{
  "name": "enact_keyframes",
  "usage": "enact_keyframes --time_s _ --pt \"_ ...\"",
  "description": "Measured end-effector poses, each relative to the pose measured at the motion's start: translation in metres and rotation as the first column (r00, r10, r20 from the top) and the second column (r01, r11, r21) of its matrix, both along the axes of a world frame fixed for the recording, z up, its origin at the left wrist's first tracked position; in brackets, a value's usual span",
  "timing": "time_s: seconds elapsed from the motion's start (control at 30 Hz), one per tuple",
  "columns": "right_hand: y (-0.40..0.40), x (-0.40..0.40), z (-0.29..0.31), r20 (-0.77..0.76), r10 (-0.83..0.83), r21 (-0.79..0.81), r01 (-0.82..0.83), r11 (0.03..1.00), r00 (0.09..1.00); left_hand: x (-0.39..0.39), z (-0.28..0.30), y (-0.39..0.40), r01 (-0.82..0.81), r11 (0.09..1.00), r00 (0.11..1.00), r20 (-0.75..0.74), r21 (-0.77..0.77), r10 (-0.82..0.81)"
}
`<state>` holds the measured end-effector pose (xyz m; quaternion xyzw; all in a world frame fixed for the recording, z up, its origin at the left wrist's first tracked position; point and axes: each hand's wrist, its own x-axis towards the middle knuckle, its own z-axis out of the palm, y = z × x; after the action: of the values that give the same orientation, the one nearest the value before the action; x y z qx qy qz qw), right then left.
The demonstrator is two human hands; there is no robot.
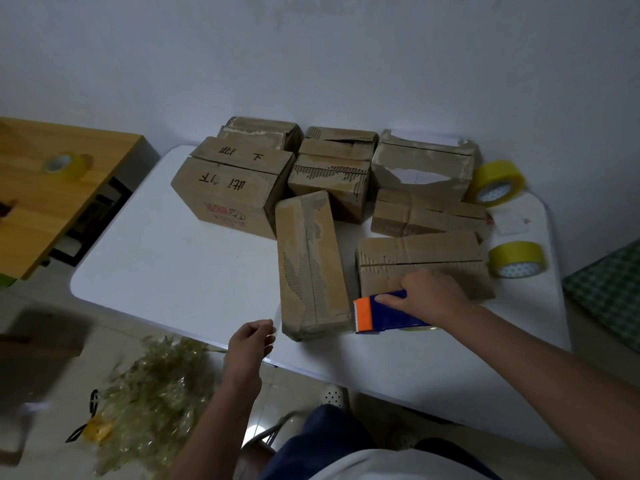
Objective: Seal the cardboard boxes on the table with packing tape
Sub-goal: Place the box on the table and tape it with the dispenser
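Right hand: fingers curled round a blue dispenser with an orange blade end, at the near edge of the tabletop.
Left hand: fingers curled, seemingly pinching a clear tape strip just off the near edge.
Boxes: a worn long box stands just left of the dispenser; a flat box lies behind the right hand; others crowd the far edge.
Rolls: two yellow rolls near the right edge.
Floor: crumpled tape pile, left.

Wooden desk; perhaps crumpled tape below.
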<state>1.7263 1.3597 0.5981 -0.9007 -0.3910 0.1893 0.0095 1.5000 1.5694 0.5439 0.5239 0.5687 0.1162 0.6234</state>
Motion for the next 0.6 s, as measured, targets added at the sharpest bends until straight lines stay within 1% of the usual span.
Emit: enact_keyframes --time_s 0.17,0.33,0.43,0.5,0.6 --pt "0.007 -0.003 -0.003 -0.034 -0.023 -0.051 0.022 0.998 0.999 0.004 -0.009 0.0 0.098 0.995 0.995 -0.025 -0.022 -0.098" --pt "0.016 -0.029 -0.008 -0.078 -0.057 -0.001 0.057 0.998 0.995 -0.001 -0.01 0.027 0.138 0.989 0.988 -0.083 0.061 -0.133" --pt "0.025 -0.048 -0.013 -0.107 -0.08 0.018 0.082 0.996 0.991 -0.007 -0.007 0.05 0.203 0.974 0.973 -0.13 0.099 -0.19" --pt "0.027 -0.056 -0.018 -0.102 -0.091 0.023 0.093 0.995 0.991 -0.008 -0.006 0.057 0.244 0.963 0.96 -0.171 0.114 -0.223" --pt "0.025 -0.058 -0.027 -0.13 -0.1 0.016 0.103 0.995 0.986 -0.007 -0.006 0.055 0.274 0.955 0.951 -0.177 0.11 -0.252"
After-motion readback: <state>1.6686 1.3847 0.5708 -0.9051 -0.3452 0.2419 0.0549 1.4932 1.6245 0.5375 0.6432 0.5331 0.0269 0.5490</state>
